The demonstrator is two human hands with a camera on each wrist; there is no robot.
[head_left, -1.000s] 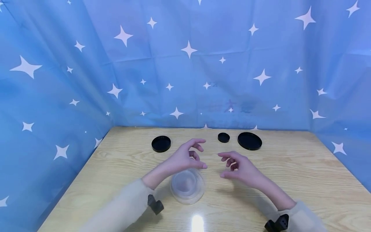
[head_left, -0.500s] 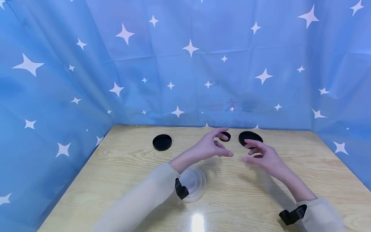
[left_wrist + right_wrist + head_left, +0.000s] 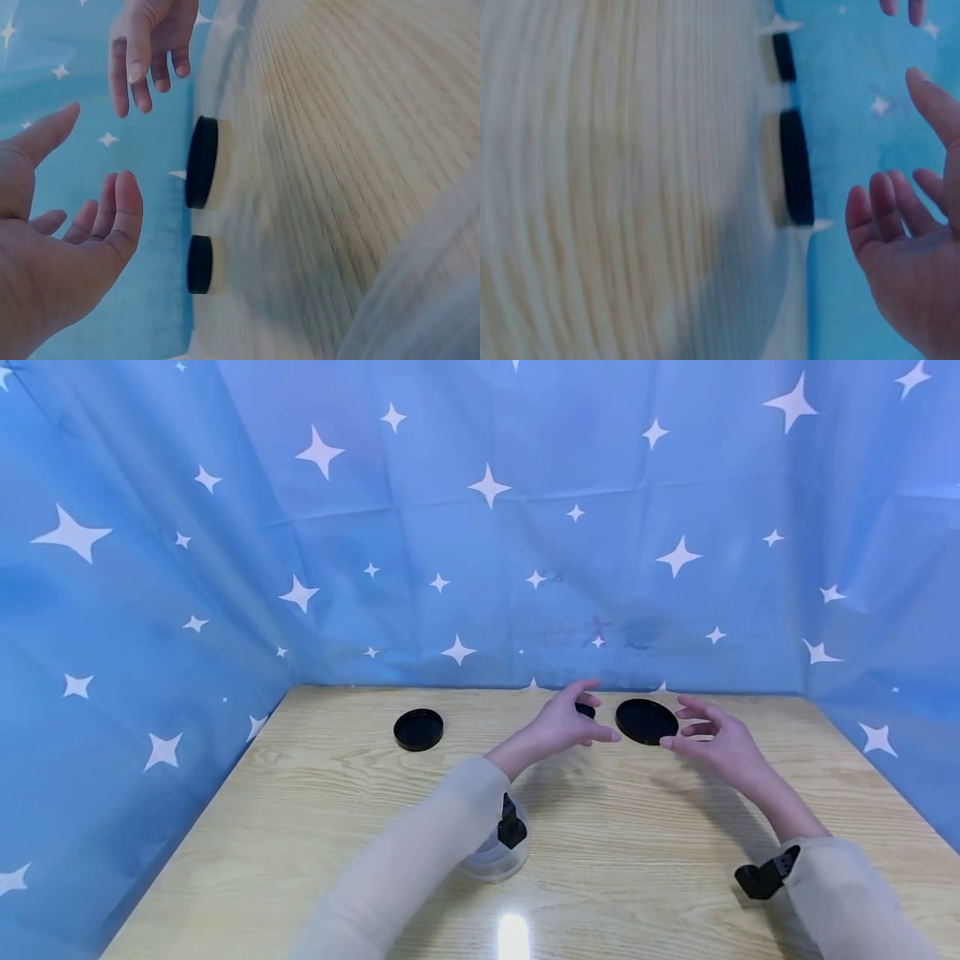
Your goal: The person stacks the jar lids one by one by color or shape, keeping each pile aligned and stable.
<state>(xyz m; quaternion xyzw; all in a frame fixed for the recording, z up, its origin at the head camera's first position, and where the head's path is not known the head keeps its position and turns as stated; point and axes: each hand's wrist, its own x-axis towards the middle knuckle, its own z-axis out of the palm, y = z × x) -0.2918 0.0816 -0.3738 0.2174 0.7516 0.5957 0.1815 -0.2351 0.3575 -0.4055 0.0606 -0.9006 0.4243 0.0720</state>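
Observation:
At the back right of the table lies a large round black dish [image 3: 647, 722], shallow with a low rim. My left hand [image 3: 561, 723] hovers to its left, fingers loosely bent and nothing between them. It partly covers a small round black dish [image 3: 586, 710] in the head view; the left wrist view shows that small dish [image 3: 200, 265] whole. On the large dish's other side is my right hand [image 3: 716, 743], thumb and fingers apart, holding nothing. The right wrist view shows this hand [image 3: 911, 255] with its fingers spread beside the large dish [image 3: 796, 167].
A medium black dish [image 3: 418, 729] sits at the back left of the wooden table [image 3: 315, 810]. Clear round plastic containers [image 3: 495, 862] stand near the middle, half hidden under my left sleeve. A blue curtain [image 3: 420, 543] with white stars closes off the back and sides.
Both hands have moved right and toward the back of the table, to either side of the large black dish. My left sleeve now covers much of the clear containers. The dishes have stayed put.

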